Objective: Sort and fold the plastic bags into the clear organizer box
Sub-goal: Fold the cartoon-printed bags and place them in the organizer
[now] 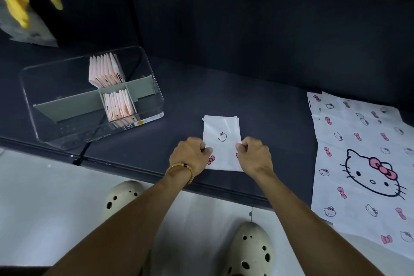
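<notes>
Between both grips | folded bag (221,141) (near edge pinched) | flat on table (268,107)

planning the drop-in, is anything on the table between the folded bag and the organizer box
Nothing visible: the dark table lies bare between the folded bag, pinched by both hands, and the clear organizer box to its upper left.
</notes>
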The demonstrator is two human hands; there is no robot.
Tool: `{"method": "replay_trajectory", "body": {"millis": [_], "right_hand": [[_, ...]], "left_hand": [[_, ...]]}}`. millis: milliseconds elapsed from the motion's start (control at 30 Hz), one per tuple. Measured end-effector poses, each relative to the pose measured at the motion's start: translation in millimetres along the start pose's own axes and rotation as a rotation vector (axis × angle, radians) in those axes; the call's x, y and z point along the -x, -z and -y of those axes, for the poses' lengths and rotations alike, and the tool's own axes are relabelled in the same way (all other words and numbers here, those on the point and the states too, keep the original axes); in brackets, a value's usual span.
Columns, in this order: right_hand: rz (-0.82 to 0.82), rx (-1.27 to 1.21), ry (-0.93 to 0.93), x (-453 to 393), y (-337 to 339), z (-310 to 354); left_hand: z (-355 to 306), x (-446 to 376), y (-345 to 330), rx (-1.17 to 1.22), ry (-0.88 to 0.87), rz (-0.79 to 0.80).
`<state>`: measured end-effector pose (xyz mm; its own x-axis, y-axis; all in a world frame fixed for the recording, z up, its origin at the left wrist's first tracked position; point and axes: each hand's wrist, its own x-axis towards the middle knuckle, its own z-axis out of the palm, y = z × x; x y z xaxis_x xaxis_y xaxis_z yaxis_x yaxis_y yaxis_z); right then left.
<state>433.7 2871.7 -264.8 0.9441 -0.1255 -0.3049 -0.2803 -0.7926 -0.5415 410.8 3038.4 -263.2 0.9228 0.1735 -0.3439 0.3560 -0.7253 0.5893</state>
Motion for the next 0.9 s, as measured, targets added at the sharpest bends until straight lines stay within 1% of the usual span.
{"method": "replay_trajectory", "body": {"millis": [67,133,200,233,267,333,367,400,433,467,500,533,600,667,700,733,833,900], "right_hand": [[0.010,-0.044,-0.040,-5.1,-0.7,-0.7],[-0.008,-0.065,-0.047,-8.0,-1.5,-1.6],[-0.020,-0.059,-0.045,-10.8,-1.9,-2.4],[-0.018,-0.050,-0.042,-12.1,-1.7,-2.6],[-0.015,-0.037,-0.034,-13.3,-1.5,-2.6],[-0.031,0.009,0.000,-14.9,-0.6,-3.2],[-0.043,0.038,0.024,-15.0,0.0,-3.7],[-0.051,0.069,0.046,-14.6,0.7,-4.1],[-0.056,0.094,0.068,-13.8,1.6,-4.6],[-0.064,0.116,0.089,-12.7,2.5,-5.2],[-0.092,0.144,0.118,-11.3,3.2,-6.5],[-0.153,0.180,0.164,-8.7,4.2,-8.4],[-0.314,0.226,0.269,-1.1,6.2,-15.1],[-0.406,0.254,0.348,11.5,6.7,-26.5],[-0.412,0.278,0.376,19.0,6.0,-35.1],[-0.383,0.313,0.393,26.6,4.5,-44.5],[-0.191,0.439,0.424,41.4,-5.0,-69.5],[-0.157,0.485,0.430,41.9,-8.9,-75.1]], "left_hand": [[-0.8,-3.9,0.5,-0.039,0.012,0.009],[-2.4,-5.8,-1.1,-0.111,0.018,-0.019],[-2.9,-5.5,-3.6,-0.246,-0.012,-0.107],[-2.2,-5.3,-4.4,-0.317,-0.055,-0.174],[-1.0,-5.5,-4.8,-0.380,-0.128,-0.242],[3.7,-8.2,-6.1,-0.465,-0.346,-0.310],[6.0,-10.4,-7.0,-0.481,-0.465,-0.295],[8.4,-12.6,-7.8,-0.496,-0.569,-0.242],[9.9,-14.1,-9.1,-0.518,-0.638,-0.170],[11.5,-14.7,-10.2,-0.545,-0.663,-0.100],[13.5,-15.3,-11.7,-0.575,-0.665,-0.067],[15.1,-14.4,-12.9,-0.604,-0.657,-0.077],[15.8,-9.5,-14.5,-0.635,-0.626,-0.140],[15.7,-5.3,-15.9,-0.629,-0.591,-0.179],[15.8,-3.5,-16.8,-0.626,-0.573,-0.190],[15.9,-2.0,-17.1,-0.619,-0.559,-0.200],[15.1,1.6,-17.2,-0.604,-0.544,-0.210],[12.5,2.4,-15.9,-0.633,-0.523,-0.197]]}}
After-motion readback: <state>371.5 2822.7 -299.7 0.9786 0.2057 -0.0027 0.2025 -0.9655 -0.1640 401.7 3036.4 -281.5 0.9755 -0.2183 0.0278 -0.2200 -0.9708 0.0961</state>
